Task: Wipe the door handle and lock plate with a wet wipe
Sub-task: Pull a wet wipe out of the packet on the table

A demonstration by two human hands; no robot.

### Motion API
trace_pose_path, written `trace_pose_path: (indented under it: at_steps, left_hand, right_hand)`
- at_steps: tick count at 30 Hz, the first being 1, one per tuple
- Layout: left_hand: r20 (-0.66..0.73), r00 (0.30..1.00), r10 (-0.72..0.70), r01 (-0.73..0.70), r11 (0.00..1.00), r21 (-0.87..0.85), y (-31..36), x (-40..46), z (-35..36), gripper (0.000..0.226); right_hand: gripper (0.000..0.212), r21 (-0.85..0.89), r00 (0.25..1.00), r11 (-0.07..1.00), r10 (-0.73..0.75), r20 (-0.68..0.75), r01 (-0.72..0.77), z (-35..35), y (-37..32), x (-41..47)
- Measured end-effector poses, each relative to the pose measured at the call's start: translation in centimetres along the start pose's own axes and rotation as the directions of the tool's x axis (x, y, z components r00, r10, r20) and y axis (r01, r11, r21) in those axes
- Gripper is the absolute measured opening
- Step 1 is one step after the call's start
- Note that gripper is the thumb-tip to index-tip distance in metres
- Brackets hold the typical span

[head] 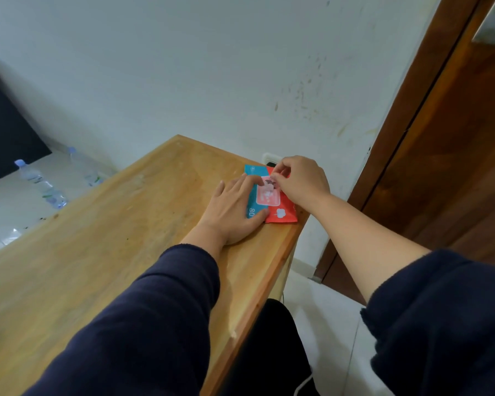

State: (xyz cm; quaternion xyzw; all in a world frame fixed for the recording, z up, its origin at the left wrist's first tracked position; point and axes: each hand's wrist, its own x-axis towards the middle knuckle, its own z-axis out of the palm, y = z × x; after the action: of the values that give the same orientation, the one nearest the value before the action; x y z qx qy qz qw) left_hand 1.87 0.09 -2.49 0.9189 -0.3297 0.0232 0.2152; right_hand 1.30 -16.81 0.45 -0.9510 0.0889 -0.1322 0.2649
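One wet wipe pack [272, 200] lies at the wooden table's [126, 224] far corner, the left hand [235, 210] flat and open upon it, the right hand's [300, 181] fingertips pinching its flap, two water bottles [40, 184] beyond.

A pale, scuffed white wall [212, 67] fills twelve o'clock, flecked with dark marks towards two o'clock. A worn light-wood worktop [112, 238] runs from the centre to seven o'clock. At three o'clock stands a brown wooden door [455, 167] in its frame. White floor tiles [335, 324] show at five o'clock. At nine o'clock, two clear plastic water bottles [40, 184] lie beside a black panel [6, 132].
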Motion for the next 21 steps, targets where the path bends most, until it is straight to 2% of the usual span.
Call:
trace_pose_path:
  at_steps: [3,7,9,11,14,21]
  left_hand:
    - [0.018,0.999,0.03,-0.031,1.0,0.008,-0.2,0.0,0.2,0.046]
    - [0.021,1.0,0.009,-0.01,0.999,0.049,0.0,0.1,0.2,0.055]
    - [0.007,1.0,0.005,-0.005,0.999,0.054,0.0,0.1,0.3,0.057]
    - [-0.001,1.0,0.004,-0.004,0.999,0.053,-0.1,0.1,0.4,0.057]
    - [0.009,1.0,-0.015,0.015,0.998,0.063,-0.1,0.2,0.6,0.058]
    - [0.075,0.996,-0.046,0.039,0.995,0.094,0.0,0.2,0.4,0.066]
  right_hand:
    - [0.008,0.057,1.0,0.998,0.023,-0.001,-0.023,0.0,0.2,-0.3]
    - [0.012,0.106,1.0,0.994,0.024,-0.016,-0.022,-0.1,0.3,-0.6]
    - [0.006,0.105,1.0,0.994,-0.005,-0.021,0.007,-0.2,0.3,-0.9]
    - [0.002,0.045,0.998,0.997,-0.066,0.0,0.066,-0.3,0.5,-1.3]
    - [0.014,-0.106,0.983,0.978,-0.172,0.068,0.178,-0.5,0.8,-1.9]
    - [0.028,-0.314,0.933,0.881,-0.312,0.177,0.354,-0.9,0.2,-1.7]
